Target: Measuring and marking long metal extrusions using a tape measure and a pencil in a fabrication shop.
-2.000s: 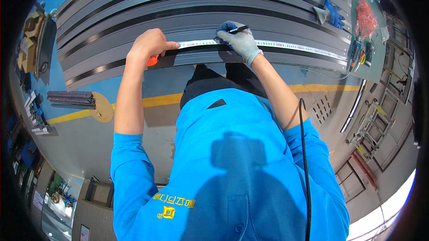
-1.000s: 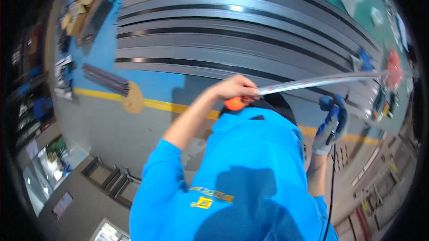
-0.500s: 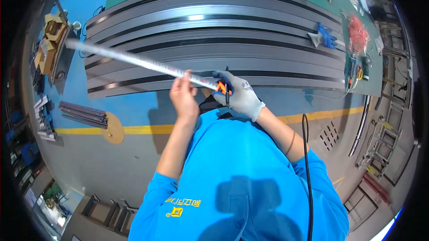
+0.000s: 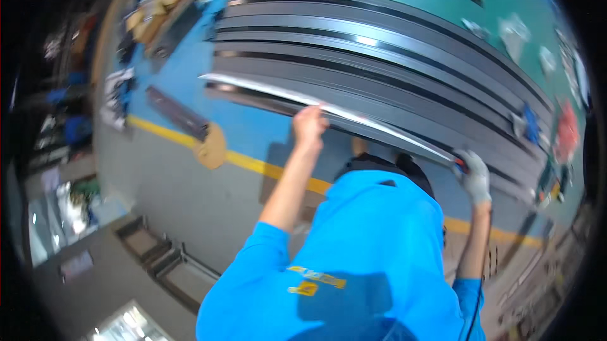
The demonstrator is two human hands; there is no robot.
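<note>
My bare left hand is closed on the long pale blade of a tape measure. In a grey glove, my right hand grips the orange and dark tape measure case, which its fingers mostly hide. The blade runs from the case past my left hand to the left end of the nearest long grey metal profile. It lies along or just above the near edge of that row; motion blur hides whether it touches. Several such profiles lie side by side, with dark strips along them.
Blue gloves and a red mesh bundle lie at the right end. Clear plastic bags rest on the green surface beyond. Open cardboard boxes stand far left, near a bundle of dark bars and a round tan disc.
My right hand has moved far to the right with the case, drawing out more blade. My left hand has shifted right in the picture, and the blade has come down to the profiles' near edge.
</note>
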